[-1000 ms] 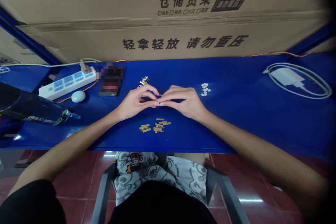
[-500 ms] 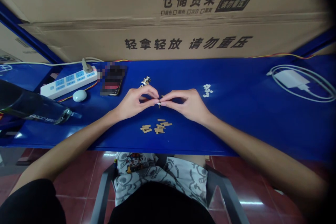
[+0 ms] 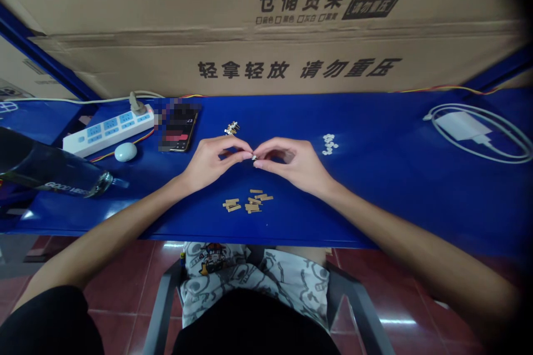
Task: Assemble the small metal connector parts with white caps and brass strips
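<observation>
Between the fingertips of both hands is a tiny part (image 3: 254,158) with white and dark bits; the fingers cover most of it, so its kind is unclear. My left hand (image 3: 215,160) pinches it from the left, and my right hand (image 3: 290,161) pinches it from the right. Below them on the blue table lie several flat tan strips (image 3: 252,207) in a loose heap. A small pile of white, dark and brass-coloured pieces (image 3: 232,128) sits behind my left hand. Several little white pieces (image 3: 329,144) lie beyond my right hand.
On the left are a white power strip (image 3: 109,132), a phone (image 3: 182,127), a pale rounded case (image 3: 125,151) and a dark bottle (image 3: 54,166) on its side. A white charger with coiled cable (image 3: 464,125) lies far right. Cardboard (image 3: 233,39) stands along the table's back.
Both hands stay together at the same spot. The small part between the fingertips has turned, and its brass-coloured end no longer shows below the fingers.
</observation>
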The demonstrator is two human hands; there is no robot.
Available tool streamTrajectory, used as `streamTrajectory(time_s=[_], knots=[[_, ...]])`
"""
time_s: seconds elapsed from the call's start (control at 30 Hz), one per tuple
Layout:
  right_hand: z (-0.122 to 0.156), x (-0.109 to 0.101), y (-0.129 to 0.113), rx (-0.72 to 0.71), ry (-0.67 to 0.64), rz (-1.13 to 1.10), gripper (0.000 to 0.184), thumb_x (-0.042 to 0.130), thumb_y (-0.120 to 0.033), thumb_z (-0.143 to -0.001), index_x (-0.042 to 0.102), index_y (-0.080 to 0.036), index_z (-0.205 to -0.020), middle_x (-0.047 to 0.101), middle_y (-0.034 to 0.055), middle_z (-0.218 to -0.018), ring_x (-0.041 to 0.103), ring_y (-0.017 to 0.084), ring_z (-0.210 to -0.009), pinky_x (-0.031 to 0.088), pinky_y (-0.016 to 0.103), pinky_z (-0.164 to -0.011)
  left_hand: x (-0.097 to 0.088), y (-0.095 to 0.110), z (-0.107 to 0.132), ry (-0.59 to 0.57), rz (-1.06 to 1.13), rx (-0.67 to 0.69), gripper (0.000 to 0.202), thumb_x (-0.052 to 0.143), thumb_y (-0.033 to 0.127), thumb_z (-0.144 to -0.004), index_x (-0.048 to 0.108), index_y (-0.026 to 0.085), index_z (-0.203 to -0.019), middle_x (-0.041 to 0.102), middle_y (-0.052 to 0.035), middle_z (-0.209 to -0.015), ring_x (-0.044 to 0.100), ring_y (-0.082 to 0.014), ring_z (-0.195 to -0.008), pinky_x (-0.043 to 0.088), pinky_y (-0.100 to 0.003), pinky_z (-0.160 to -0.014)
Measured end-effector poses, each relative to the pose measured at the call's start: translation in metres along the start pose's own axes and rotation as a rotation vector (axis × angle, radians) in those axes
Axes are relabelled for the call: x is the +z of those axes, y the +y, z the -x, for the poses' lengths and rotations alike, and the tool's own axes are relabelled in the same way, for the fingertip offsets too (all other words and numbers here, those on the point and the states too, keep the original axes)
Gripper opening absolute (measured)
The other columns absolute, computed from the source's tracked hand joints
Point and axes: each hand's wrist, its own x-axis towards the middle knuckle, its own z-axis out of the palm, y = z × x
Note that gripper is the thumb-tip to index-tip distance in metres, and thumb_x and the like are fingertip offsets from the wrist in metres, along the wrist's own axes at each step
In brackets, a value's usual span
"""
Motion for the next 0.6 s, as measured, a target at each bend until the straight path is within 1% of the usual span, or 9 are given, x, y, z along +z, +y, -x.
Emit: streamTrajectory(time_s=[0.17,0.33,0.43,0.6], knots=[[-0.0001,-0.0028,-0.0012,0.006,0.035,0.089,0.02,0.08,-0.041,-0.083,0.078,-0.022,-0.089,0.077,0.0036,-0.087,0.07,0.019,-0.079,0.056,0.036,-0.077,0.0018,0.0006,0.0015,0.043,0.046,0.008,0.019,0.073,0.039,-0.093,0.078,0.021,-0.096,0.078,-0.0042,-0.095,0.073,-0.0156,-0.086,0.058,-0.027,-0.082],[0.0038,-0.0021,-0.0053,-0.078,0.031,0.19,0.016,0.076,-0.039,-0.087,0.078,-0.023,-0.089,0.076,0.0018,-0.086,0.067,0.018,-0.077,0.052,0.035,-0.076,0.0014,0.0023,0.0011,0.053,0.092,0.038,0.018,0.077,0.04,-0.09,0.08,0.022,-0.093,0.079,-0.0044,-0.093,0.073,-0.016,-0.084,0.06,-0.028,-0.079],[0.0041,-0.001,-0.0066,-0.098,0.029,0.194,0.016,0.076,-0.039,-0.088,0.078,-0.023,-0.09,0.076,0.0018,-0.087,0.067,0.018,-0.078,0.052,0.035,-0.077,0.0018,0.0037,0.0008,0.086,0.075,0.041,0.018,0.078,0.039,-0.089,0.081,0.022,-0.091,0.079,-0.0043,-0.091,0.073,-0.016,-0.083,0.06,-0.029,-0.079],[0.0012,-0.0002,-0.0069,-0.122,0.039,0.241,0.016,0.075,-0.039,-0.089,0.077,-0.023,-0.089,0.076,0.0011,-0.086,0.067,0.018,-0.079,0.05,0.035,-0.077,0.0028,0.0035,0.0009,0.089,0.045,0.037,0.018,0.078,0.039,-0.089,0.081,0.021,-0.09,0.079,-0.0039,-0.091,0.074,-0.0158,-0.084,0.06,-0.028,-0.082]])
